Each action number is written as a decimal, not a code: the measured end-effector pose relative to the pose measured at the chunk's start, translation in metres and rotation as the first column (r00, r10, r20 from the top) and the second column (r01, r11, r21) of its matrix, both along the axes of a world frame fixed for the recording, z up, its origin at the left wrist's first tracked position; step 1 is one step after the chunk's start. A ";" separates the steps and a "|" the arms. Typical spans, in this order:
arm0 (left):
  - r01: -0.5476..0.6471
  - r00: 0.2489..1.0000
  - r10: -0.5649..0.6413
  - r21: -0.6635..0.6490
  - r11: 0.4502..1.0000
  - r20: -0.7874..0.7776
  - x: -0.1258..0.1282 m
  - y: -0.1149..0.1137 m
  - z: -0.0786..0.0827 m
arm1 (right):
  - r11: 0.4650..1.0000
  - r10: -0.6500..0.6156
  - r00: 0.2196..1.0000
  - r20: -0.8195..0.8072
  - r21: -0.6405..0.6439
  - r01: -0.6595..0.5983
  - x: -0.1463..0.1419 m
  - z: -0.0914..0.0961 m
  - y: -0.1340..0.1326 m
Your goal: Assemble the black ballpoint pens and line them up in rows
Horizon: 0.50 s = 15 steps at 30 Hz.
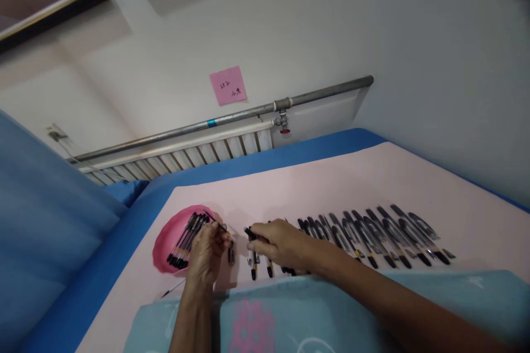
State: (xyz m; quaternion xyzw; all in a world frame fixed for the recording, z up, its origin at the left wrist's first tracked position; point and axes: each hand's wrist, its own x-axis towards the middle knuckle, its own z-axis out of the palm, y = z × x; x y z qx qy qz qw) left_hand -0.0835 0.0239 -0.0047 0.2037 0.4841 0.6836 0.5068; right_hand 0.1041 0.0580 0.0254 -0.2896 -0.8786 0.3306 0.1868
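Note:
My left hand (207, 248) is closed in a pinch on a thin black pen piece (219, 224) with a yellow-orange spot near its lower end. Beside it is a pink scalloped bowl (159, 242) with several black-capped pens (186, 242) inside. My right hand (284, 240) has its fingers together around a short black pen part (249, 233), partly covered by them. Under and beside that hand lie loose pen parts (254, 270), black with orange bands. A small dark piece (231, 253) lies between the hands.
Pen parts (372, 234) lie in a long row on the pink mat (323, 182) to the right. A thin white refill-like stick (174, 287) lies below the bowl. Teal patterned cloth (356, 309) covers the near edge. Behind are a radiator (207, 154) and a pipe (331, 90).

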 end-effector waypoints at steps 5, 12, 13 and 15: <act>-0.014 0.997 0.012 0.026 1.000 0.082 0.004 -0.001 0.001 | 0.996 0.076 0.992 0.100 0.033 -0.080 -0.001 0.004 -0.006; 0.008 1.000 -0.009 0.056 0.998 0.007 0.012 -0.002 -0.001 | 0.998 0.031 0.992 0.120 0.059 -0.039 -0.001 0.001 -0.004; -0.002 1.000 0.002 0.058 0.998 0.005 0.012 -0.002 -0.001 | 0.998 0.032 0.992 0.119 0.056 -0.039 -0.001 0.000 -0.004; -0.029 1.000 0.028 0.065 0.997 0.010 0.011 -0.002 -0.002 | 0.998 0.033 0.992 0.119 0.049 -0.039 -0.001 -0.001 -0.003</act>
